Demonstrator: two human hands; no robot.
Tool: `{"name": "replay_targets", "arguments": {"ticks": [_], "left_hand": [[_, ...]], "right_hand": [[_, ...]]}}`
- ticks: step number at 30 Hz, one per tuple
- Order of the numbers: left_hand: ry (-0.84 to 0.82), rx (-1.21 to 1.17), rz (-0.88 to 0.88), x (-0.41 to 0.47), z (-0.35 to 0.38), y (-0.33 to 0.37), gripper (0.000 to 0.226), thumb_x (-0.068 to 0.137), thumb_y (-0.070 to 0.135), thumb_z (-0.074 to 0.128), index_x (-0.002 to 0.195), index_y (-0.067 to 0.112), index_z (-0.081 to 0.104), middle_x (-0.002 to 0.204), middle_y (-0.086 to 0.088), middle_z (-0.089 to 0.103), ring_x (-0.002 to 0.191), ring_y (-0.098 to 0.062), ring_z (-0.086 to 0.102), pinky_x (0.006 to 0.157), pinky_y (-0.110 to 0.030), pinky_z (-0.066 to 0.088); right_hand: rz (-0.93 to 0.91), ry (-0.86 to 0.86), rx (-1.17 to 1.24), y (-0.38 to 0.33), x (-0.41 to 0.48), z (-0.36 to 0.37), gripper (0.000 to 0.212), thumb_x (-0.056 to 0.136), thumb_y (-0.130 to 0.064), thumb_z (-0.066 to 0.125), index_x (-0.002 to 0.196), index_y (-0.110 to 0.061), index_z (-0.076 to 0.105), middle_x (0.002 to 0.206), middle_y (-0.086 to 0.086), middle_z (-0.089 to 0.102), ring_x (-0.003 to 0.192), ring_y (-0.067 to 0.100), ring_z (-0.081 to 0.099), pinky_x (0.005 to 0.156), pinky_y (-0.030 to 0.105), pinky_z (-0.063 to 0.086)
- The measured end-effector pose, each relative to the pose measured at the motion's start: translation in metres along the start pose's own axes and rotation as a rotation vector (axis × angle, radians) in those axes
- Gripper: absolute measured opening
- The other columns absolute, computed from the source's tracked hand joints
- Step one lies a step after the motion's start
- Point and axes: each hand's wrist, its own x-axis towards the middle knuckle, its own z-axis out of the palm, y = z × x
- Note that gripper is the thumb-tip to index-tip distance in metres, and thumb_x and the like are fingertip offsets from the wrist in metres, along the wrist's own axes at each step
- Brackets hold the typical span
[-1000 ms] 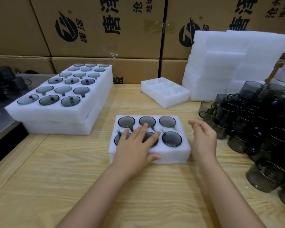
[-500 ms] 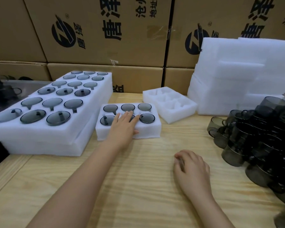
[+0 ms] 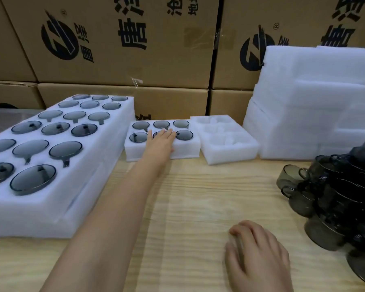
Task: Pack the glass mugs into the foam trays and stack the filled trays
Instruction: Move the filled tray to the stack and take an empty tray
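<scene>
The left hand (image 3: pixel 160 144) is lying flat on the filled six-mug tray (image 3: pixel 185 149), its fingers (image 3: pixel 162 133) stretched straight, gripping nothing. Just left of that tray a stack of larger filled trays (image 3: pixel 57 192) is sitting; just right of it, an empty tray (image 3: pixel 230 153). Nearer than that tray, the right hand (image 3: pixel 258 257) is resting on the bench (image 3: pixel 188 199), fingers loosely curled, holding nothing. Loose mugs (image 3: pixel 333 186) are lying heaped well to its right.

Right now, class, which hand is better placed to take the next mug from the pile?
The right hand: it lies free on the table beside the mug pile. The left hand is stretched far out, flat on the filled tray.
</scene>
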Motion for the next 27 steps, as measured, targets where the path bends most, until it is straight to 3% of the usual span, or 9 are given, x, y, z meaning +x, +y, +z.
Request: {"name": "replay_targets", "arguments": {"ticks": [4, 8, 11, 15, 20, 23, 25, 27], "left_hand": [[0.02, 0.002, -0.049, 0.018, 0.007, -0.016, 0.057, 0.101, 0.012, 0.037, 0.152, 0.02, 0.016, 0.161, 0.002, 0.013, 0.142, -0.022, 0.023, 0.118, -0.05, 0.007], [0.026, 0.011, -0.081, 0.038, 0.013, -0.022, 0.061, 0.099, 0.009, 0.04, 0.153, 0.02, 0.013, 0.161, 0.001, 0.012, 0.143, -0.023, 0.02, 0.118, -0.052, 0.006], [0.027, -0.002, -0.059, 0.051, 0.015, -0.026, 0.061, 0.097, 0.005, 0.039, 0.152, 0.019, 0.016, 0.16, 0.0, 0.014, 0.145, -0.02, 0.015, 0.116, -0.056, 0.002], [0.022, -0.013, -0.046, 0.057, 0.015, -0.037, 0.064, 0.093, 0.001, 0.039, 0.151, 0.023, 0.021, 0.16, 0.002, 0.017, 0.143, -0.018, 0.022, 0.116, -0.056, 0.004], [0.054, 0.074, -0.189, 0.049, 0.022, -0.024, 0.06, 0.1, 0.017, 0.039, 0.152, 0.031, 0.014, 0.158, -0.001, 0.018, 0.146, -0.024, 0.009, 0.114, -0.061, 0.001], [0.089, 0.185, -0.276, 0.038, 0.019, 0.002, 0.079, 0.09, 0.018, 0.052, 0.152, 0.024, 0.004, 0.159, -0.013, 0.007, 0.148, -0.028, 0.001, 0.113, -0.062, 0.004], [0.237, 0.154, -0.128, 0.029, 0.02, 0.033, 0.083, 0.085, 0.015, 0.053, 0.151, 0.018, 0.002, 0.159, -0.016, 0.003, 0.147, -0.029, 0.001, 0.114, -0.059, 0.005], [0.313, -0.008, 0.169, 0.017, 0.025, 0.073, 0.075, 0.088, 0.016, 0.046, 0.152, 0.015, 0.005, 0.16, -0.01, 0.008, 0.148, -0.023, 0.004, 0.116, -0.051, -0.002]], "right_hand": [[-0.009, 0.074, -0.014, 0.001, 0.004, 0.006, 0.04, 0.061, -0.042, 0.04, 0.073, -0.02, 0.071, 0.087, 0.0, 0.069, 0.082, 0.022, 0.065, 0.071, 0.039, 0.049], [-0.013, 0.173, 0.016, 0.003, 0.007, 0.013, 0.041, 0.058, -0.043, 0.041, 0.071, -0.018, 0.071, 0.085, 0.003, 0.07, 0.086, 0.017, 0.051, 0.071, 0.034, 0.031], [-0.044, 0.217, 0.016, 0.006, 0.009, 0.019, 0.041, 0.058, -0.043, 0.042, 0.069, -0.017, 0.072, 0.082, 0.003, 0.07, 0.085, 0.016, 0.046, 0.068, 0.031, 0.03], [-0.058, 0.241, -0.005, 0.007, 0.009, 0.022, 0.04, 0.057, -0.042, 0.042, 0.067, -0.017, 0.071, 0.081, 0.003, 0.07, 0.084, 0.016, 0.045, 0.068, 0.029, 0.029], [-0.049, 0.237, -0.019, 0.007, 0.006, 0.021, 0.04, 0.058, -0.043, 0.041, 0.07, -0.018, 0.071, 0.085, 0.003, 0.07, 0.087, 0.016, 0.046, 0.07, 0.031, 0.03], [-0.043, 0.224, -0.031, 0.006, 0.005, 0.02, 0.04, 0.059, -0.043, 0.041, 0.072, -0.019, 0.071, 0.086, 0.002, 0.07, 0.089, 0.016, 0.045, 0.072, 0.034, 0.029], [-0.034, 0.201, -0.028, 0.007, 0.004, 0.019, 0.041, 0.06, -0.043, 0.04, 0.074, -0.019, 0.071, 0.088, 0.001, 0.069, 0.09, 0.016, 0.045, 0.073, 0.036, 0.029], [-0.023, 0.171, -0.016, 0.007, 0.002, 0.016, 0.041, 0.061, -0.043, 0.04, 0.075, -0.02, 0.07, 0.089, 0.001, 0.069, 0.091, 0.016, 0.045, 0.075, 0.037, 0.032]]}}
